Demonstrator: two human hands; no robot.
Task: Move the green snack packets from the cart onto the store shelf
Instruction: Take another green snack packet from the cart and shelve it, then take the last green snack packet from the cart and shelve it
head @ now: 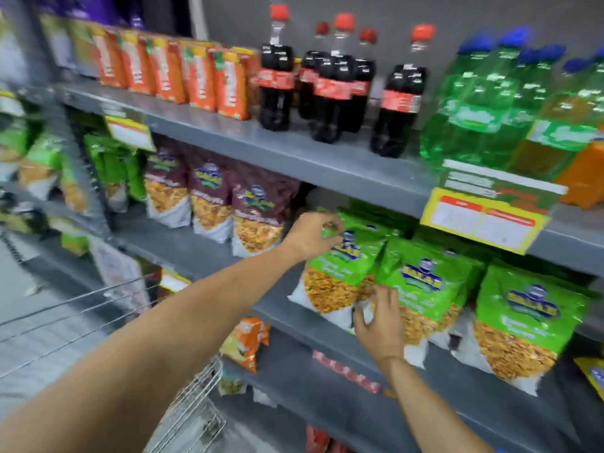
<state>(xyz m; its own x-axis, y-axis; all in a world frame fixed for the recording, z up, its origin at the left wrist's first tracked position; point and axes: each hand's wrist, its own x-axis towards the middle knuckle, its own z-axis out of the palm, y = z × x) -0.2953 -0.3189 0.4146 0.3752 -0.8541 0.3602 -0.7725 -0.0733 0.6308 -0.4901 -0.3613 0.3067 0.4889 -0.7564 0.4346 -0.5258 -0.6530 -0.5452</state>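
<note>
Grey store shelf [209, 253] crosses mid-frame, the wire cart [183, 410] at lower left. My left hand [312, 235] pinches the top edge of a green snack packet [340, 273] at centre, my right hand [380, 322] its lower corner. It looks light, soft and crinkly, best held by its edges.

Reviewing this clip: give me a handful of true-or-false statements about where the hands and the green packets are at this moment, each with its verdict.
1. Both hands are on the same green snack packet. True: the left hand pinches its top, the right hand its lower corner.
2. That packet is inside the cart. False: it is at the shelf, by the other green packets.
3. Maroon snack packets stand to its left. True.
4. The shelf above holds only juice cartons. False: cola bottles and green bottles stand there too.
5. The right hand is empty at the person's side. False: it is on the packet.
</note>
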